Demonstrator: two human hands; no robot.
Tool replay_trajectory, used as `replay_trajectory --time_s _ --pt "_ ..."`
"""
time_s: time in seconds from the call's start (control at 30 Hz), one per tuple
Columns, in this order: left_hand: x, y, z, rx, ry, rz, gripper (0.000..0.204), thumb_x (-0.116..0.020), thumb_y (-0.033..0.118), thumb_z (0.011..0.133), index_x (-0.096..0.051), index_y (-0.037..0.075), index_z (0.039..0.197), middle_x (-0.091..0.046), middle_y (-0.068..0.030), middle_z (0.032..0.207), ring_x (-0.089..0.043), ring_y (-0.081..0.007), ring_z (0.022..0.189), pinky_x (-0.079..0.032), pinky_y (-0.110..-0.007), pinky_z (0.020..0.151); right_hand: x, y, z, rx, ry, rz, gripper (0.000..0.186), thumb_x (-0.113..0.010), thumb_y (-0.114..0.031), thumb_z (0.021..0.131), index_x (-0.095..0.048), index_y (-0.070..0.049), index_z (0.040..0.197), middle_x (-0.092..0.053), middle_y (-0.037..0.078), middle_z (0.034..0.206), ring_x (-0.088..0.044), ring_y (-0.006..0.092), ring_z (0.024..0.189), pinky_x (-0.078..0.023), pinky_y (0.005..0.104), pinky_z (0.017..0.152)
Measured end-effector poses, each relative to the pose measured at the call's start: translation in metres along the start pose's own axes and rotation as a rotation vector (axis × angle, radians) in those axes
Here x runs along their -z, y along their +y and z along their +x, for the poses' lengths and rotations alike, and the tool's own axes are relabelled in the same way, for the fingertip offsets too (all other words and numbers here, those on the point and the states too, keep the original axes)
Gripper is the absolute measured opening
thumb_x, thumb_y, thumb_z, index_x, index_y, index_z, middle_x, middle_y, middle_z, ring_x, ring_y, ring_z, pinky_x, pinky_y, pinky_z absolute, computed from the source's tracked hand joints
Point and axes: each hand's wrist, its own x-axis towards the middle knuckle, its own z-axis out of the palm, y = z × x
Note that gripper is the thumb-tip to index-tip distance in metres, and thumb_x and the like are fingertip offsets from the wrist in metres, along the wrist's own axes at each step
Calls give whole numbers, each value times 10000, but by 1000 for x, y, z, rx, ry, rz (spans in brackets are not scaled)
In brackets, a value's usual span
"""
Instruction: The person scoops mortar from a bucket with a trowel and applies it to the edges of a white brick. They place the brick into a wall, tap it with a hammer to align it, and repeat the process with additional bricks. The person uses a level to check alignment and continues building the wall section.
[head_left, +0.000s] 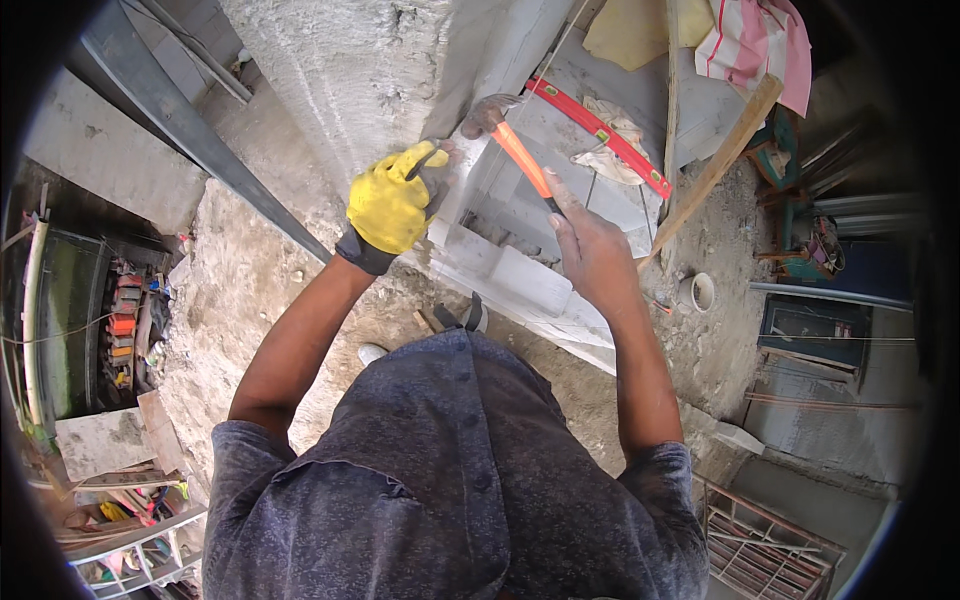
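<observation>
My right hand [598, 250] is bare and wrapped round the black grip of a claw hammer [520, 160] with an orange handle. The hammer's head is up beside the rough pillar [350, 80], just right of my left hand [390, 200]. That hand wears a yellow glove with a dark cuff, its fingers curled closed near the pillar's lower corner. What it grips, if anything, is hidden by the glove. Close to both hands runs a low wall of pale grey blocks [520, 278]. Right of the hammer, a red spirit level [600, 137] lies across the blockwork beside a crumpled cloth [612, 140].
A wooden plank [720, 165] slants up at the right, near a white bucket [698, 291]. A long grey metal strip [215, 145] leans on the left. Crates and tools [122, 320] sit at far left, a metal rack [770, 545] at lower right. The ground is rough and dusty.
</observation>
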Motion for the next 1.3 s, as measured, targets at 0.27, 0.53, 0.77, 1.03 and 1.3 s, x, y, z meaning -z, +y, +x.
replay_trajectory --time_s 0.27,0.53,0.77,1.03,1.3 --pt "0 5 6 -6 27 -15 144 -819 157 751 -701 114 821 -708 -7 1147 -713 -238 825 -567 -358 642 -4 5 -1 116 175 47 558 -597 -209 996 -451 -289 1529 -690 233 1003 -673 412 861 -527 485 760" --pt "7 8 5 63 -75 -22 172 -804 146 753 -717 125 899 -696 5 1201 -717 -238 856 -577 -365 672 3 10 9 -2 126 45 556 -570 -183 998 -446 -259 1534 -699 212 1085 -679 425 917 -542 474 818" --pt "11 25 26 116 -186 0 139 -780 202 746 -686 100 740 -699 33 1254 -721 -216 851 -575 -352 648 -2 12 17 57 135 12 562 -579 -206 996 -442 -274 1537 -689 222 986 -671 421 885 -528 487 793" --pt "13 23 29 102 -226 7 239 -799 258 816 -673 81 717 -708 40 1252 -722 -230 794 -567 -343 628 -2 6 15 20 175 64 526 -591 -236 1000 -478 -275 1512 -675 195 899 -658 409 815 -515 499 756" --pt "10 19 28 118 -279 -11 229 -822 221 808 -762 141 1014 -710 24 1254 -728 -214 903 -582 -332 713 -38 28 4 -123 180 475 465 -532 -228 1048 -457 -166 1503 -598 91 744 -579 224 567 -484 351 552"
